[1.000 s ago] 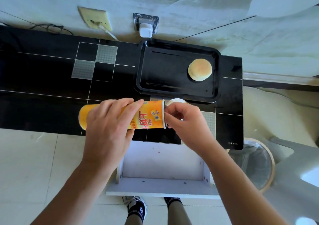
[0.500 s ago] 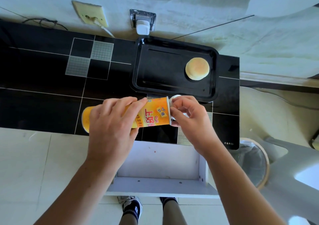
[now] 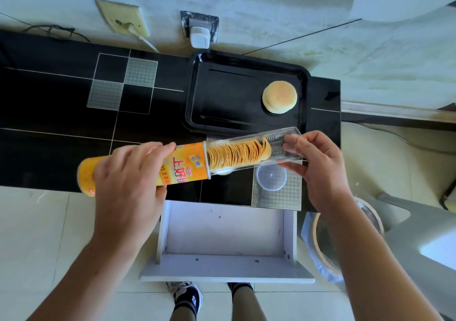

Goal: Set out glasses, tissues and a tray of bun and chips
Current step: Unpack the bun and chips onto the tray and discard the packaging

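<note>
My left hand grips an orange chip can held sideways over the black counter's front edge. A clear plastic inner tray sticks out of the can's right end with a stack of chips in it. My right hand pinches that tray's far end. The can's clear lid lies on the counter below the tray. Behind them a black serving tray holds one round bun at its right side.
The black tiled counter runs left along a wall with a socket and white plug. An open white drawer juts out below the counter. A lined bin stands at the right. My shoes show at the bottom.
The lid has come off and now lies on the counter. My right hand has drawn the clear inner tray with chips out to the right. The can stays in my left hand.
</note>
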